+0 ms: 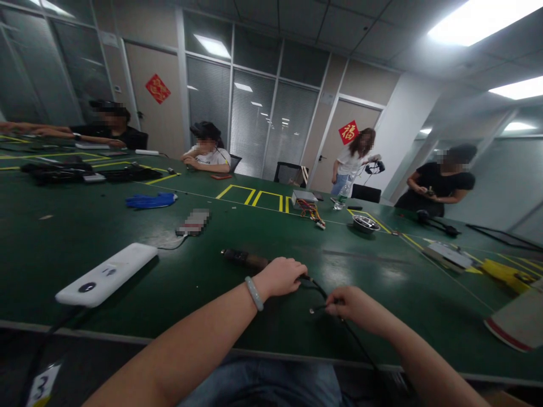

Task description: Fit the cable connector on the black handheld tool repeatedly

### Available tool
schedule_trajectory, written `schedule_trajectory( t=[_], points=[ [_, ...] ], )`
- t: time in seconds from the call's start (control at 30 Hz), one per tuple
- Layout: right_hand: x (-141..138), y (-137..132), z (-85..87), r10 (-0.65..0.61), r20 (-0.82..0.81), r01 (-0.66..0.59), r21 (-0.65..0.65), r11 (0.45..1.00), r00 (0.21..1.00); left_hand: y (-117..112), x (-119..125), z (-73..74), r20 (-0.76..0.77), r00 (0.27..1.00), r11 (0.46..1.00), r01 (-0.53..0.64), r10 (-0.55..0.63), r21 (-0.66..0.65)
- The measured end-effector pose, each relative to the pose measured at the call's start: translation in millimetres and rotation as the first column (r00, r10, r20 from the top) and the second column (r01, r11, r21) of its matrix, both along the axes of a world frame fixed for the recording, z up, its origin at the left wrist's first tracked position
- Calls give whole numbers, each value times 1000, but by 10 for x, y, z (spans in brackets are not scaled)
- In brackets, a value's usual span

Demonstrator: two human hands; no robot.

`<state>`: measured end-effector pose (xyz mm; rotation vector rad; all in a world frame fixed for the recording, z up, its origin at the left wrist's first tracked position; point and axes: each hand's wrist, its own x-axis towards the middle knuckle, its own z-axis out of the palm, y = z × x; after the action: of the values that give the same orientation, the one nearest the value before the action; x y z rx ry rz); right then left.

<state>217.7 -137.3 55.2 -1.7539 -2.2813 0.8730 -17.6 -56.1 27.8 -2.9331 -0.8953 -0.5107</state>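
Note:
My left hand (283, 277), with a pale bangle at the wrist, is closed over the rear end of a dark cylindrical tool (244, 258) lying on the green table. Its exact kind does not show. A black cable (318, 287) leads away from the tool, past my fingertips, towards my other hand. My right hand (352, 308) is closed in a pinch on the black cable, a little above the tabletop. A thin dark piece with a small shiny tip (312, 311) sticks out to the left of those fingers. The cable runs on below towards the table's front edge.
A white power strip (108, 274) lies at the left, a blue glove (151, 200) farther back. Beyond my hands are a metal bowl (365, 223), a plastic bottle (340, 195) and a metal box with coloured wires (304, 198). Several people are around the table.

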Motion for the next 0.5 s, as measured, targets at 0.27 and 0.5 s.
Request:
schedule_trajectory(
  t=[0.27, 0.5],
  points=[
    [-375, 400, -158, -91, -374, 94, -12, 996, 923, 64, -13, -15, 29, 999, 998, -16, 18, -66],
    [-397, 651, -244, -152, -534, 185, 8, 983, 831, 115, 38, -91, 41, 997, 996, -62, 64, -61]
  ],
)
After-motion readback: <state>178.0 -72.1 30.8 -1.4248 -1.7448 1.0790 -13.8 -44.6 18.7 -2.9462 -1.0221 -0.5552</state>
